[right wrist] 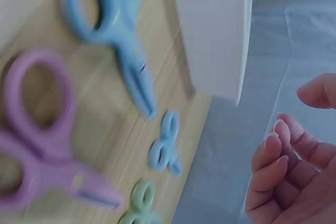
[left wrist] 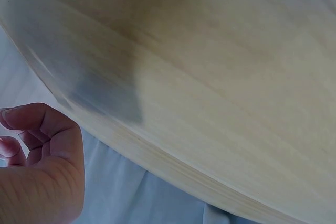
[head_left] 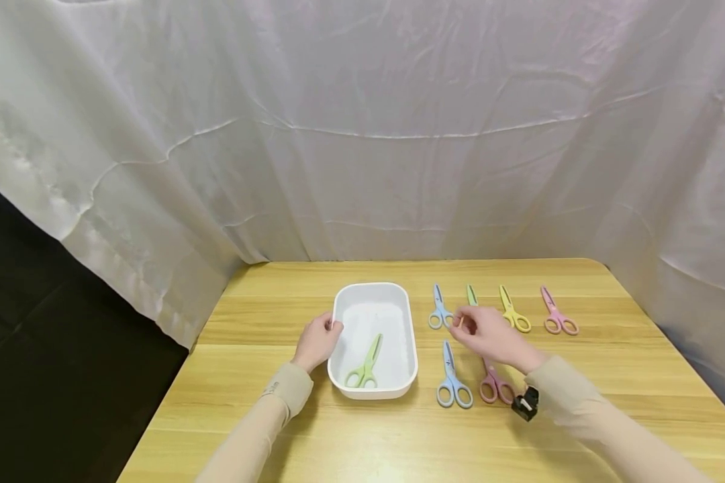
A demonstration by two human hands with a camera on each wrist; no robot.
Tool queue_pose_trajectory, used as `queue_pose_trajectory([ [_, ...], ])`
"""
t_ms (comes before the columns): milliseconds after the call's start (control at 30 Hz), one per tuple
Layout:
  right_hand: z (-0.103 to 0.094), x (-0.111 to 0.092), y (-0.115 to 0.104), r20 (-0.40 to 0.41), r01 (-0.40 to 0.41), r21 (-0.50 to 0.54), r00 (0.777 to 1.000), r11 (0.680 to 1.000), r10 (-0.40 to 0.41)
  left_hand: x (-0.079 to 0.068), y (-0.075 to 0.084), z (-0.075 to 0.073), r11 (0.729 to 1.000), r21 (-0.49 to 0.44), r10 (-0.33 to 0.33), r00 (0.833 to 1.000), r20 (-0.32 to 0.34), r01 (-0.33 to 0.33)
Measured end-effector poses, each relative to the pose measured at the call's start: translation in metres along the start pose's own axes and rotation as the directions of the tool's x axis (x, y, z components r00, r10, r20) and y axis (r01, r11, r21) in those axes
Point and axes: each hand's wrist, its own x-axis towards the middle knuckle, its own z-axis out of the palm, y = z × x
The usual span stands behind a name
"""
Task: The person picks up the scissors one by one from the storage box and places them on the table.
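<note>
My left hand [head_left: 319, 341] grips the left wall of a white plastic tray [head_left: 412, 349], thumb at the rim. Inside the tray lies a pair of green scissors [head_left: 370, 359], handles toward me. Over the scissors on the right hovers my right hand [head_left: 489, 330], thumb and loosely bent fingers apart with nothing between them. Nearest to its fingertips are blue scissors [head_left: 440, 310] in the far row and other blue scissors [head_left: 448, 369] in the near row. It partly covers the green scissors [head_left: 472, 295] behind it and the pink scissors [head_left: 491, 384] below.
Yellow scissors [head_left: 505, 302] and pink scissors [head_left: 553, 310] lie at the far right of the wooden table [head_left: 248, 429]. A pale curtain [head_left: 362, 188] hangs behind the table's far edge. Black cloth [head_left: 48, 376] covers the left side.
</note>
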Motion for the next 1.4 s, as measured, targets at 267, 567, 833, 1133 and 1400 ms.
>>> queue_pose_trajectory([
  [267,0.015,0.015,-0.025,0.068,0.043,0.145,0.996,0.988,-0.054,0.000,0.001,0.000,1.000,0.009,-0.008,1.000,0.010,0.008],
  [567,0.031,0.025,-0.049,0.130,0.071,0.170,0.987,0.983,-0.094,0.000,0.000,0.001,1.000,0.017,-0.001,1.000,0.003,0.001],
  [833,0.044,0.031,-0.065,0.178,0.097,0.216,0.975,0.972,-0.137,0.001,-0.002,0.002,1.000,0.005,-0.001,1.000,0.003,0.001],
  [1133,0.060,0.037,-0.076,0.239,0.096,0.210,0.960,0.973,-0.146,0.001,-0.002,0.002,1.000,0.006,-0.009,1.000,0.000,0.009],
  [1400,0.073,0.040,-0.082,0.282,0.098,0.190,0.948,0.977,-0.150,0.001,-0.002,0.001,1.000,0.009,0.000,1.000,-0.002,0.000],
])
